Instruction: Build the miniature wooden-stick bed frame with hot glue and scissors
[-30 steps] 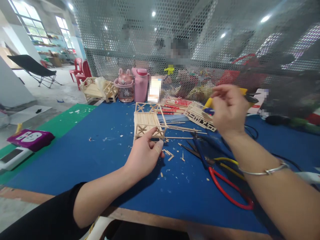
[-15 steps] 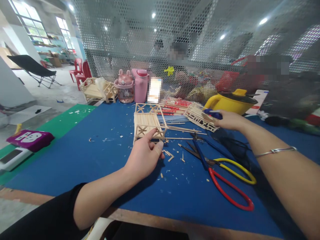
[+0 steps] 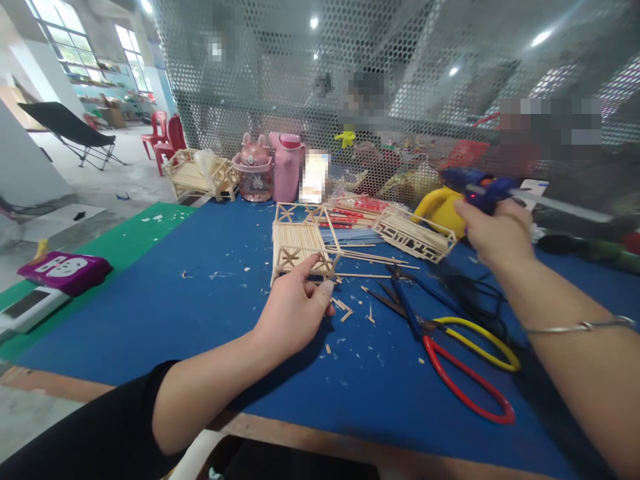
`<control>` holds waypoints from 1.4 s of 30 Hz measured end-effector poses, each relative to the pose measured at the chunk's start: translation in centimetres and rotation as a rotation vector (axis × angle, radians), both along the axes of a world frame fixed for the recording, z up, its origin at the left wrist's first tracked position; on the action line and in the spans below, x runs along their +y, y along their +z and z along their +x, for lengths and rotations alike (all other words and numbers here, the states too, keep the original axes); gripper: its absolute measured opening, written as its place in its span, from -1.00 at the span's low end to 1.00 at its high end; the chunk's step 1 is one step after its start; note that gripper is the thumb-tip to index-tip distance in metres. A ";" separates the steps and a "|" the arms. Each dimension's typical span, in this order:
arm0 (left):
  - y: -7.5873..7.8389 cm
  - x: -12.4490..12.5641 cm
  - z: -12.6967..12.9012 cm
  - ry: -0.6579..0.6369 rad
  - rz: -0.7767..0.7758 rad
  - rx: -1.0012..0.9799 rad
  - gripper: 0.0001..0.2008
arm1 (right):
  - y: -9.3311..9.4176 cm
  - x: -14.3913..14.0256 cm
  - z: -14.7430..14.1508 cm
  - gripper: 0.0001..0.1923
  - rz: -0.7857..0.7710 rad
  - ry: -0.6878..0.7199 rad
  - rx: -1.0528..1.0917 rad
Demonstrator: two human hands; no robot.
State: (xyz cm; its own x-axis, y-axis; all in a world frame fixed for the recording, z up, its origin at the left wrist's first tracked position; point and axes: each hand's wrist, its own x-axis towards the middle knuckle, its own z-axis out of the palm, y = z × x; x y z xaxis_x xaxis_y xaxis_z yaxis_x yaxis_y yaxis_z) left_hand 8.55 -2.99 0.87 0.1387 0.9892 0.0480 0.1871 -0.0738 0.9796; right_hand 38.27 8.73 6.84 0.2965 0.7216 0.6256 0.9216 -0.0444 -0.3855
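My right hand is raised on the right, its fingers wrapped round a blue glue gun. A pale glue stick juts from the gun's rear, and the gun is slightly blurred. My left hand lies at the front of a small bed-shaped model of thin wooden sticks. Its index finger reaches to the model's front rail, with the thumb apart and the other fingers curled under. Cut stick bits are beside the left thumb. A second stick frame sits below the glue gun.
Red-and-yellow-handled scissors and blue-handled pliers lie on the blue tabletop. Loose sticks lie behind them. A yellow pot, a pink bottle, a bunny-eared jar and another stick model line the back.
My right hand has lifted the glue gun up and to the right, away from the second stick frame. The left hand keeps its place by the bed-shaped model. The view has shifted slightly.
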 end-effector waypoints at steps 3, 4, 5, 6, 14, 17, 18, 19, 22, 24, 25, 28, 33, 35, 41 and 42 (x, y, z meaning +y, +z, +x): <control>0.1 0.0 0.0 0.001 -0.002 0.000 -0.40 | 0.9 -3.6 -3.1 -0.61 0.006 0.112 0.175; 0.1 0.0 -0.1 -0.001 0.000 0.000 -0.40 | 1.0 -5.0 -4.1 -0.63 -0.014 0.245 0.126; 0.0 0.0 -0.1 -0.003 0.004 -0.001 -0.40 | 0.9 -6.3 -5.0 -0.63 -0.018 0.351 0.052; -0.1 0.0 -0.1 -0.005 0.008 -0.001 -0.40 | 0.7 -7.6 -5.7 -0.61 -0.026 0.446 -0.031; -0.4 0.1 -0.2 -0.013 0.036 0.005 -0.41 | -1.3 -11.9 -9.0 -0.65 -0.091 0.762 -0.302; -0.4 0.1 -0.2 -0.013 0.040 0.015 -0.42 | -1.5 -11.7 -9.4 -0.66 -0.087 0.768 -0.341; -0.3 0.1 -0.2 -0.013 0.037 0.016 -0.43 | -1.5 -11.6 -9.4 -0.66 -0.088 0.770 -0.351; -0.3 0.1 -0.2 -0.013 0.032 0.017 -0.43 | -1.6 -11.5 -9.5 -0.67 -0.089 0.771 -0.358; -0.2 0.1 -0.2 -0.012 0.025 0.019 -0.43 | -1.6 -11.4 -9.5 -0.66 -0.086 0.771 -0.369; -0.2 0.1 -0.1 -0.011 0.024 0.021 -0.43 | -1.6 -11.4 -9.5 -0.67 -0.078 0.768 -0.377; -0.2 0.1 -0.1 -0.012 0.024 0.021 -0.43 | -1.6 -11.4 -9.6 -0.67 -0.077 0.768 -0.382; -0.2 0.1 -0.2 -0.014 0.016 0.018 -0.42 | -1.5 -11.5 -9.7 -0.67 -0.078 0.784 -0.394; 0.0 0.1 -0.2 -0.016 0.011 0.024 -0.41 | -1.4 -11.6 -9.7 -0.67 -0.121 0.791 -0.368; 0.0 0.0 -0.2 -0.015 0.011 0.023 -0.41 | -1.5 -11.6 -9.7 -0.66 -0.133 0.787 -0.353; 0.0 0.0 -0.2 -0.023 0.035 0.031 -0.42 | -1.7 -11.5 -9.7 -0.65 -0.139 0.763 -0.337; 0.0 0.0 -0.2 -0.023 0.035 0.031 -0.41 | -1.7 -11.4 -9.7 -0.65 -0.137 0.757 -0.337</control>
